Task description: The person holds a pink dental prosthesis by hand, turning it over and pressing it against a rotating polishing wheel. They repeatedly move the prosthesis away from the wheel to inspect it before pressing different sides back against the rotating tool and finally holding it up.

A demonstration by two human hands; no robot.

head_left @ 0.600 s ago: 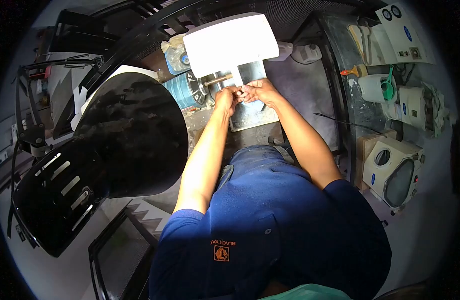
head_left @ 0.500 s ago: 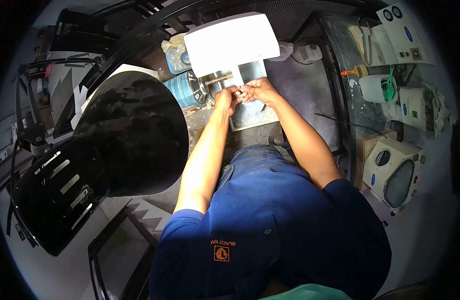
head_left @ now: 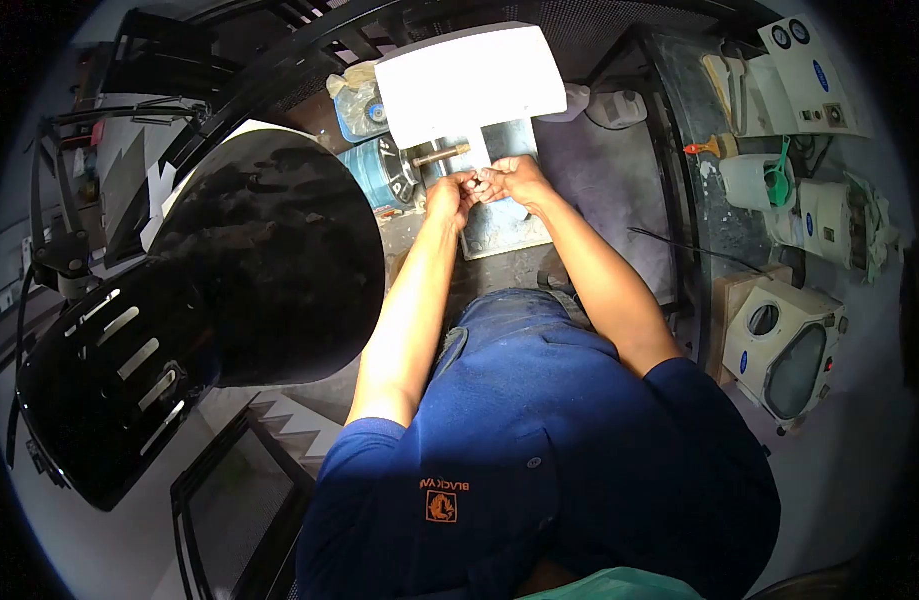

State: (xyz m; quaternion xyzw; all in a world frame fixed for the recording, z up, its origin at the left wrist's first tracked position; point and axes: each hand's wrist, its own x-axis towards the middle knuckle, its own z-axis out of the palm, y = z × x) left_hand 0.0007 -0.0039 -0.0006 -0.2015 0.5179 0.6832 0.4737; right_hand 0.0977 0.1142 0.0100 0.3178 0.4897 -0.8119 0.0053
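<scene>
My left hand (head_left: 449, 200) and my right hand (head_left: 521, 186) meet fingertip to fingertip over a metal tray (head_left: 507, 236). Both are closed in a pinch around something small, too hidden by the fingers to name. Just beyond my left hand, a metal spindle (head_left: 443, 157) sticks out to the right from a blue motor (head_left: 378, 172). Above the hands spreads a bright white panel (head_left: 470, 85), strongly lit.
A large black lamp shade (head_left: 270, 260) fills the left side close to me. On the right-hand bench stand a white container (head_left: 748, 180) with a green scoop (head_left: 778, 184), a brush (head_left: 720, 146) and a boxy machine (head_left: 783, 345). A white jug (head_left: 617, 108) sits behind the tray.
The view has shifted slightly, so the surroundings sit a little differently. My fingertips have moved slightly against each other, and both hands stay together over the tray.
</scene>
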